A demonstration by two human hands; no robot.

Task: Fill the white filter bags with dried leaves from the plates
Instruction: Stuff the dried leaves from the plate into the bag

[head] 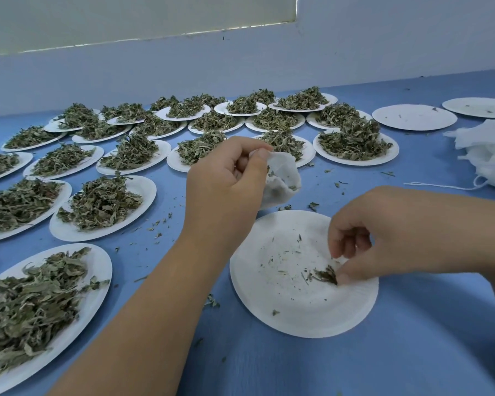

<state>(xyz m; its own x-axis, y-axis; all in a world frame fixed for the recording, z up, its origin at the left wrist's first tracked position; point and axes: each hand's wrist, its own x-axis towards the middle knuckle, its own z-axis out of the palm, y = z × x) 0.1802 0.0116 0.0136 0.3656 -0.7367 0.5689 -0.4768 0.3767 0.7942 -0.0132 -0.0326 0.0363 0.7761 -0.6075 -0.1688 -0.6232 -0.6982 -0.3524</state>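
- pinching a small tuft of dried green leaves (325,275), the right hand (389,238) has its fingers (346,248) curled down and closed with the thumb on that tuft. it sits on the right part of a nearly bare round white paper plate (297,324), toward the near edge of the blue table (412,361).
- the left hand (226,181) holds the small white filter bag (283,178) just beyond the plate's far rim, thumb and forefinger clamped on its upper lip. whether the bag's bottom touches the table i cannot tell.
- the bag's mouth gapes toward the right, with a few leaf bits showing inside.
- the relation that matters: the opening lies left of the pinched tuft and farther from the near edge. the coming move looks like a short carry by the right hand across the plate, the left only steadying.
- the tuft's strands run roughly left to right, so they may catch the lip if brought in crosswise.
- heaped white paper plates of leaves (103,201) fill the left and far table; a pile of spare white bags (486,150) lies at the right edge.
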